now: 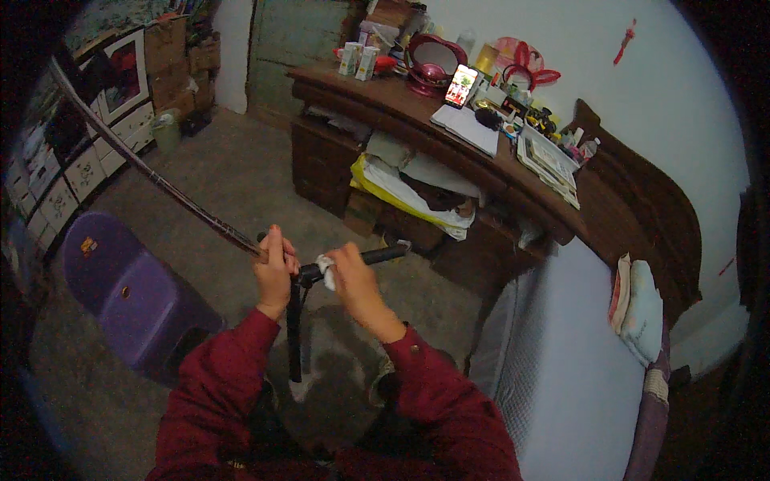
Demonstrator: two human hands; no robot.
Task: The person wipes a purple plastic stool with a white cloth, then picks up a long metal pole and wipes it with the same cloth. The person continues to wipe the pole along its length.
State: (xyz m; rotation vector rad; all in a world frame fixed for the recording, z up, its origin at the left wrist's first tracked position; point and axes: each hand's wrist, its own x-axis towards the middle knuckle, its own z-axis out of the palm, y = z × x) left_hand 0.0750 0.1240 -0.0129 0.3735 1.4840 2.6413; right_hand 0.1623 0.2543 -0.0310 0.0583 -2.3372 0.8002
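Note:
A long thin pole (162,181) slants from the upper left to a dark T-shaped frame (311,273), which has a crossbar and a downward tube. My left hand (275,270) is closed around the pole's near end, beside the joint. With my right hand (355,279) I hold a crumpled white cloth or tissue (327,272) against the crossbar, just right of the joint. The bar's far end (394,252) sticks out past my right fingers. The tube's lower end points down between my feet.
A purple plastic chair (144,306) stands at left. Ahead is a dark wooden desk (385,111) bearing a lit phone (461,86), a notebook (466,127) and a round mirror (432,63). A mattress (565,361) lies at right; a green bin (166,131) stands near the white cabinet.

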